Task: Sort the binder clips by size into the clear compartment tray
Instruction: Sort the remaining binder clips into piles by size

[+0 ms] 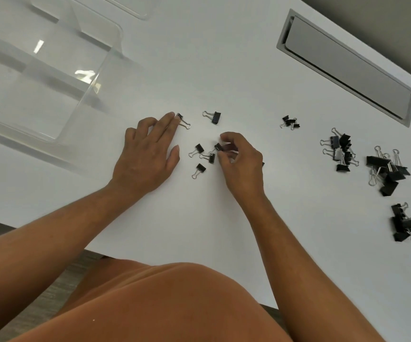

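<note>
Small black binder clips lie loose on the white table (224, 70) between my hands. My left hand (147, 154) lies flat with straight fingers, its fingertips touching one small clip (183, 120). My right hand (242, 159) pinches another small clip (218, 147) between thumb and fingers. Three more small clips (203, 157) sit just left of that hand, and one (213, 117) lies farther back. The clear compartment tray (58, 99) stands at the back left; I see no clips in it.
Sorted-looking heaps lie to the right: tiny clips (289, 122), medium clips (340, 151), large clips (387, 169) and another heap (403, 223). A grey cable hatch (347, 65) is set into the table at the back right. The table's near edge runs past my lap.
</note>
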